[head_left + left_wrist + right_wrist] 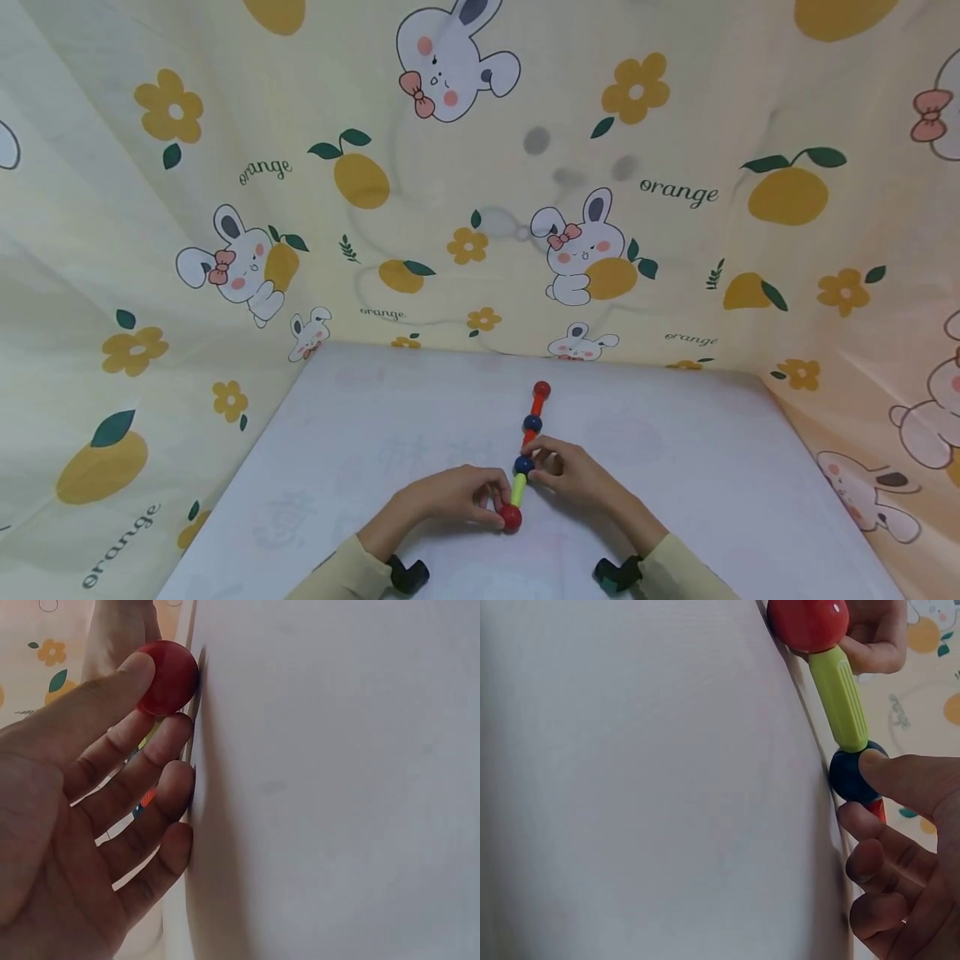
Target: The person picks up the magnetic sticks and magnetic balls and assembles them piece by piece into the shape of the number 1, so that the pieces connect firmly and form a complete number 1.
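A chain of balls and rods lies on the white table, running away from me. My left hand (465, 493) pinches the near red ball (512, 517) between thumb and fingertips; the left wrist view shows the thumb against this red ball (171, 679). From it a ribbed yellow-green rod (840, 697) leads to a blue ball (851, 774). On that blue ball, my right hand (573, 475) has its thumb and index finger pinched. Beyond come a red rod (528, 439), a second blue ball (532, 423), another red rod (537, 406) and a far red ball (542, 389).
The white tabletop (360, 417) spreads out on both sides of the chain. A pale yellow curtain (465, 167) printed with rabbits, oranges and flowers hangs behind it and along the sides. Black devices (408, 575) sit at both wrists, by the sleeves.
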`<state>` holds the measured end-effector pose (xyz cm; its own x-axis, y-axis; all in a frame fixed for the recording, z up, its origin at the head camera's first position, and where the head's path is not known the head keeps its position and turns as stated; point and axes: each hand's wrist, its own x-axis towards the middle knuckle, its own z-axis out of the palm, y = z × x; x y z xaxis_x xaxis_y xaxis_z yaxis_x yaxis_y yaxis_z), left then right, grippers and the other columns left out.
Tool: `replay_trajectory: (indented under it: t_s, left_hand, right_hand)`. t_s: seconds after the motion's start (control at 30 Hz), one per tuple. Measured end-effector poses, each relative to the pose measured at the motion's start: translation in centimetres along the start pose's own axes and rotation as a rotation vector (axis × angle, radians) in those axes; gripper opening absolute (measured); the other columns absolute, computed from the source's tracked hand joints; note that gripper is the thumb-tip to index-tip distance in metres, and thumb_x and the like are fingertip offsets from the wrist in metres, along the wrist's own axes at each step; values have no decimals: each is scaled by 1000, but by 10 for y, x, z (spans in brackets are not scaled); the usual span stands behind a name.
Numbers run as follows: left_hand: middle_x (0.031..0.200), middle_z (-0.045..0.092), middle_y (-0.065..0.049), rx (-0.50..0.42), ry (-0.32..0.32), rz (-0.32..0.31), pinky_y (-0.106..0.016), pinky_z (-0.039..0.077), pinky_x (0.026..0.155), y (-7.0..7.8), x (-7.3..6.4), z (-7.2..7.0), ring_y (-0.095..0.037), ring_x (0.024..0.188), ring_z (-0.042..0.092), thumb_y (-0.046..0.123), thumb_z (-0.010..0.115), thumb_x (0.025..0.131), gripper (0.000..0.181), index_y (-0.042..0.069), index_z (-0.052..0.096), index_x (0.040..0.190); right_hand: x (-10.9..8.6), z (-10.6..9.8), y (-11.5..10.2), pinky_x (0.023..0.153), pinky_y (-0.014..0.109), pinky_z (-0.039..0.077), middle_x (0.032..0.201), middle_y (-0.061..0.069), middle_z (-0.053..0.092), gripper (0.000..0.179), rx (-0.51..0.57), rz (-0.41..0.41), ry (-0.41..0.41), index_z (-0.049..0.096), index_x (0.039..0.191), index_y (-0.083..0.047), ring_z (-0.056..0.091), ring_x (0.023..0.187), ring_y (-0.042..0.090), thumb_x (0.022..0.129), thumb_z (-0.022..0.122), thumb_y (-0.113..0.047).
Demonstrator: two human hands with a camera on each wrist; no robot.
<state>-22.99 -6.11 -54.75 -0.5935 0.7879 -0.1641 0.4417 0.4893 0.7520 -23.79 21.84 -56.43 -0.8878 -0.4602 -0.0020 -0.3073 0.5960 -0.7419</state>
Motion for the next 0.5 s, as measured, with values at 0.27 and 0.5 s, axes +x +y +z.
replay_trajectory:
  t_s: [0.27,0.5]
  left_hand:
    - [100,68,21,19,-25,30,-18,53,81,2,11,8,3,85,60,27,81,99,24,26,66,117]
    - [101,69,21,37,-26,57,-18,53,81,9,15,11,3,86,60,25,80,100,22,26,66,117]
  right_hand:
    - [-6,-7,4,68,26,49,106,-3,67,34,26,-9,-20,70,132,-25,57,80,17,100,79,-20]
    - [-9,-11,8,69,25,49,104,-4,67,35,13,-36,-19,70,133,-25,58,80,15,99,79,-20]
